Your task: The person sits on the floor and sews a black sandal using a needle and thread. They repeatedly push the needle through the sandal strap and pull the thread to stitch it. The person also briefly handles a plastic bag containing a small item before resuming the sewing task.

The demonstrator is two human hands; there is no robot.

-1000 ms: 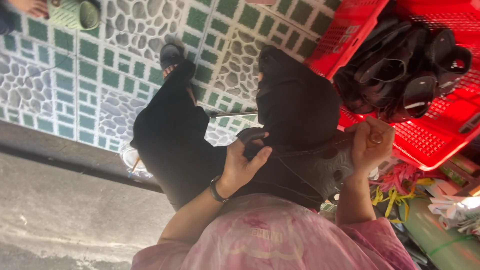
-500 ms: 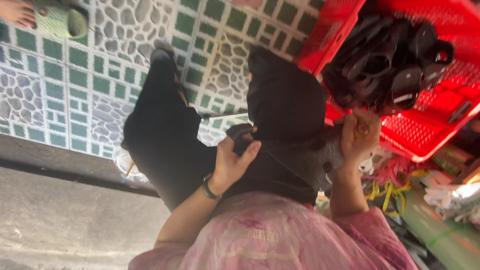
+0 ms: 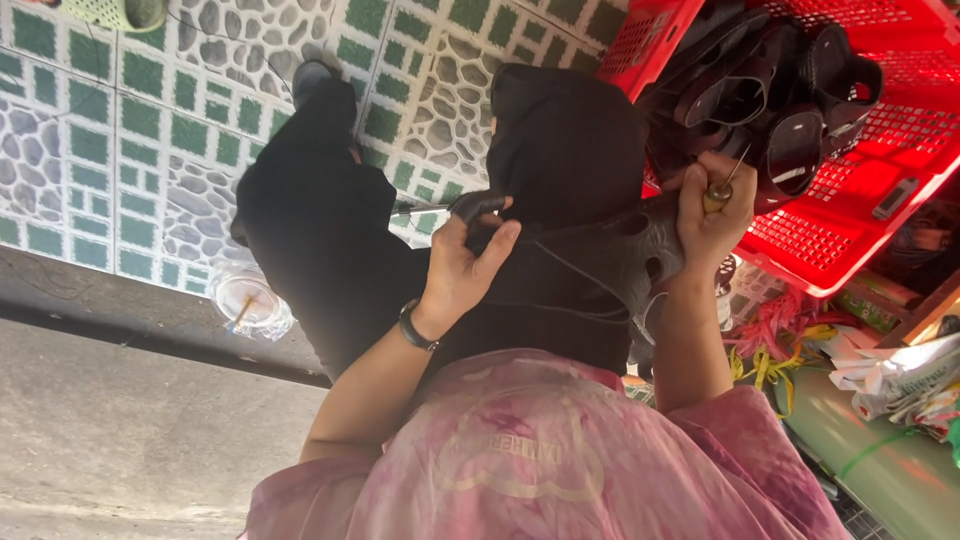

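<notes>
Black rubber sandal held just right of the frame's centre, above a pink-clad lap. Left hand closed on the sandal's strap end, thumb pressed over the top. Right hand clenched round a wooden-handled awl, metal tip angled toward the upper right. Dark thread looped loosely under the sole between the two hands.

Seemed a stitching grip: best done with the sole braced hard by the left hand, the awl driven straight and not slanted, fingers clear of the exit side, thread drawn snug without tangling.

Red crate of black sandals sat at upper right, touching the right hand's knuckles. Plastic cup stood on the tiled floor at left.
</notes>
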